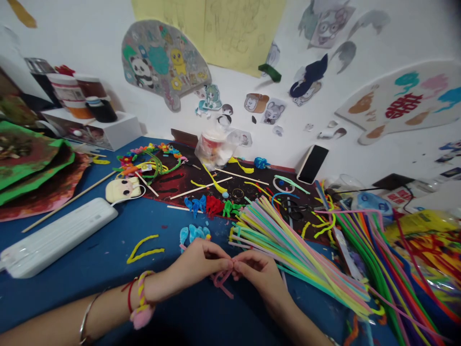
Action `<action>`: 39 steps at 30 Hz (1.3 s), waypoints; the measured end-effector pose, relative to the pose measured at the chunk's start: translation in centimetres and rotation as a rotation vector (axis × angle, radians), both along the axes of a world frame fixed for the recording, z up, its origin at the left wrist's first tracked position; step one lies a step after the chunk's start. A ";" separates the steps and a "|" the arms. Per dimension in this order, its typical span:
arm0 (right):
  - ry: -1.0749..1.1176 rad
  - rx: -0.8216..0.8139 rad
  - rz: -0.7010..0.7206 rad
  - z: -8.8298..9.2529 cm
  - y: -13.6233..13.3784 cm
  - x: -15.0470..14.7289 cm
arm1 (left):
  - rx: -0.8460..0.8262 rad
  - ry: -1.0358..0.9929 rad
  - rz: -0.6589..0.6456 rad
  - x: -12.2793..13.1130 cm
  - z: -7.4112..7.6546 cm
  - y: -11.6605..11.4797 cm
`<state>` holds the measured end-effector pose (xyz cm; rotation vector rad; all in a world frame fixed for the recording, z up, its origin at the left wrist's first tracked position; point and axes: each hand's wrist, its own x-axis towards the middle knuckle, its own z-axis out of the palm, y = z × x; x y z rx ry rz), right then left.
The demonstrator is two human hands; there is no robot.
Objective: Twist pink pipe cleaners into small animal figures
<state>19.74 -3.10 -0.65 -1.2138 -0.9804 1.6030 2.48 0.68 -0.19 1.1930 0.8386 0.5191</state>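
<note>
A pink pipe cleaner [224, 284], bent into small loops with one loose end hanging down, is pinched between both my hands. My left hand [203, 264] grips it with thumb and forefinger. Tip to tip with it, my right hand [257, 271] pinches the same piece, fingers curled; the exact pinch point is covered by the fingertips. Just beyond my left hand lies a light blue twisted pipe-cleaner shape [194, 234]. A thick bundle of pastel pipe cleaners [288, 245] spreads beside my right hand. Left of my hands lies a bent yellow pipe cleaner [142, 250] on the blue table [118, 293].
Blue, red [214, 205] and green twisted shapes lie behind my hands among wooden sticks. A white power strip [61, 235] is at left. Scissors [297, 209] rest behind the bundle. A phone [312, 164] leans on the wall. Brighter pipe cleaners [382, 269] fill the right.
</note>
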 end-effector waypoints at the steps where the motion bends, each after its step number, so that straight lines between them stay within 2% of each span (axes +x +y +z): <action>1: 0.012 -0.020 0.006 -0.1 0.0 0.0 | 0.008 0.009 -0.010 0.0 -0.1 0.0; 6: 0.057 -0.100 0.035 -0.3 0.0 0.0 | 0.075 0.029 -0.011 -0.1 -0.2 -0.1; 17: 0.085 -0.104 0.103 -0.9 0.1 -0.2 | 0.192 0.120 -0.099 0.0 0.1 -0.6; 19: 0.100 -0.073 0.071 -0.8 0.1 -0.1 | 0.331 0.172 -0.085 0.0 0.5 -0.9; 22: 0.146 -0.029 -0.031 -0.4 0.4 0.4 | 0.728 0.324 -0.065 -0.2 1.1 -1.2; 24: 0.181 -0.025 -0.090 0.0 0.7 0.9 | 0.986 0.427 -0.126 -0.7 1.1 -1.2; 26: 0.213 -0.029 -0.119 0.2 0.9 1.4 | 1.155 0.507 -0.207 -1.3 0.9 -0.9; 31: 0.212 -0.044 -0.143 0.0 1.1 1.7 | 1.324 0.572 -0.253 -2.0 0.2 -0.3; 35: 0.189 -0.023 -0.160 -0.4 0.9 1.5 | 1.431 0.612 -0.254 -1.9 0.3 -0.5; 39: 0.189 -0.001 -0.133 -0.3 0.8 1.4 | 1.432 0.660 -0.213 -1.8 0.5 -0.5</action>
